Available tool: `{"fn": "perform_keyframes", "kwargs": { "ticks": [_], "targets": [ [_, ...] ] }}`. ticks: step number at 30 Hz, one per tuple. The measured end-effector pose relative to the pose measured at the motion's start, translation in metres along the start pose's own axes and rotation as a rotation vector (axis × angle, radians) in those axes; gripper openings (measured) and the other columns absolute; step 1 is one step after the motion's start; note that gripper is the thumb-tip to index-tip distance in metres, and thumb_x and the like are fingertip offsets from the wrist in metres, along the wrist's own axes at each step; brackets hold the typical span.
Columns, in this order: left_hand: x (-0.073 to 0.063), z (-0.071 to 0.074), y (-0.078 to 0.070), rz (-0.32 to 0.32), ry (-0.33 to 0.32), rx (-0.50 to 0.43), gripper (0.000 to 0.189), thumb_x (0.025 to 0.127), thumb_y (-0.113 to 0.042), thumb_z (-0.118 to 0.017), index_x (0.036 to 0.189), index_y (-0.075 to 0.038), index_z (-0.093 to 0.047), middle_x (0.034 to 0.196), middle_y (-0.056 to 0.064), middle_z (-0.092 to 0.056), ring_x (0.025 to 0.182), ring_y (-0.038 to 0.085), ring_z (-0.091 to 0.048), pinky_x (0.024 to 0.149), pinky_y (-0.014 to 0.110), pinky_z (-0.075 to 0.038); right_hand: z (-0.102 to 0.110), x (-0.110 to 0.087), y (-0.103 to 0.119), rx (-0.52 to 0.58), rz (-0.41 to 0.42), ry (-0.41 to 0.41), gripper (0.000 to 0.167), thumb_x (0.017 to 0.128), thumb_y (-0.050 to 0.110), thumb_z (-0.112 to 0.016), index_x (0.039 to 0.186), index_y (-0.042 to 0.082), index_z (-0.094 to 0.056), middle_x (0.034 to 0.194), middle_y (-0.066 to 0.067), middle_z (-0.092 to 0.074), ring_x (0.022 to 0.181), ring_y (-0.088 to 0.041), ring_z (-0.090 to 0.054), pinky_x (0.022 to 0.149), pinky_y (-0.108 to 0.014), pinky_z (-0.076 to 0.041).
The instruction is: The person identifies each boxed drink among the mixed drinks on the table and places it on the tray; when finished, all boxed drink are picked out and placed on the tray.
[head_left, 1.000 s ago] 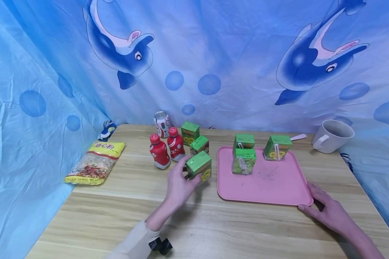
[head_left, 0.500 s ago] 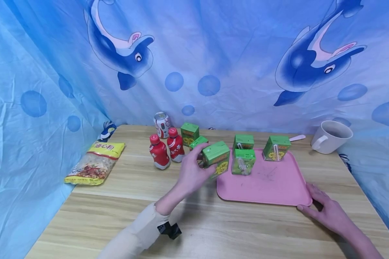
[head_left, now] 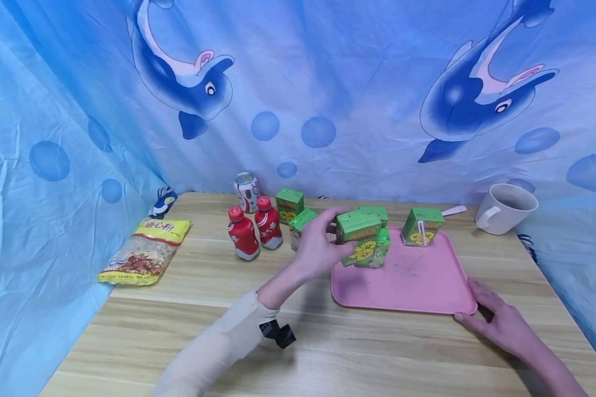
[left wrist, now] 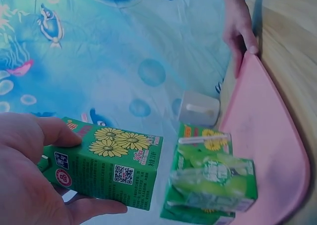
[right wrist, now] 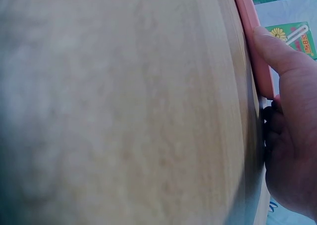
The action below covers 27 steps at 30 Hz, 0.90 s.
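Note:
My left hand grips a green drink carton with yellow flowers printed on it, thumb on one side and fingers on the other. The carton is held up over the left part of a pink tray. In the left wrist view, a paler green drink carton with a straw stands just past the held carton. Another flower carton stands at the tray's back right. My right hand holds the tray's front right corner, its thumb against the rim in the right wrist view.
Left of the tray stand two green cartons, two red bottles and a drink can. A yellow bag of pasta lies far left. A white mug stands at the back right, near a pale handle.
My left hand has carried the flower carton rightward from the bare table to above the tray, where it now overlaps the standing cartons. My right hand has stayed at the tray's corner.

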<state>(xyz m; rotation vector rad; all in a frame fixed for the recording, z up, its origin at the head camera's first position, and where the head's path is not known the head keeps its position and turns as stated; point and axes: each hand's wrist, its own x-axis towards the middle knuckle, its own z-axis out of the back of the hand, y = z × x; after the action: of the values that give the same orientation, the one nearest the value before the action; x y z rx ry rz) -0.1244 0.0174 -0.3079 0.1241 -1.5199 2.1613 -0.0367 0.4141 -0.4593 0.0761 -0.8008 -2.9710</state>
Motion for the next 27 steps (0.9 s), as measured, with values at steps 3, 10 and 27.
{"fn": "perform_keyframes", "kwargs": {
  "ticks": [3,10,27],
  "targets": [
    [0.007,-0.007,-0.006,0.01,0.026,-0.02,0.058,0.078,0.002,-0.078,0.132,-0.007,-0.06,0.108,0.013,-0.065,0.089,0.024,-0.066,0.064,0.027,-0.058,0.0,0.0,0.0,0.003,0.006,-0.006,0.099,0.088,0.05,-0.073,0.152,-0.009,-0.027,0.149,-0.04,-0.029,0.135,-0.059,-0.026,0.096,-0.076,-0.03],
    [0.023,-0.029,-0.015,0.012,0.078,-0.025,0.061,0.078,0.001,-0.08,0.135,-0.009,-0.058,0.093,0.003,-0.061,0.08,0.015,-0.061,0.062,0.023,-0.054,0.0,0.0,0.0,0.003,-0.001,0.004,0.1,0.088,0.051,-0.072,0.153,-0.008,-0.025,0.15,-0.039,-0.029,0.136,-0.058,-0.025,0.097,-0.076,-0.03],
    [0.049,-0.09,-0.012,0.071,0.12,-0.024,0.062,0.079,0.003,-0.08,0.135,-0.012,-0.058,0.105,0.002,-0.063,0.085,0.009,-0.057,0.066,0.019,-0.052,-0.002,-0.001,0.002,0.007,0.008,-0.027,0.099,0.087,0.051,-0.074,0.151,-0.009,-0.029,0.149,-0.038,-0.032,0.136,-0.057,-0.027,0.099,-0.074,-0.03]
  ]
}}
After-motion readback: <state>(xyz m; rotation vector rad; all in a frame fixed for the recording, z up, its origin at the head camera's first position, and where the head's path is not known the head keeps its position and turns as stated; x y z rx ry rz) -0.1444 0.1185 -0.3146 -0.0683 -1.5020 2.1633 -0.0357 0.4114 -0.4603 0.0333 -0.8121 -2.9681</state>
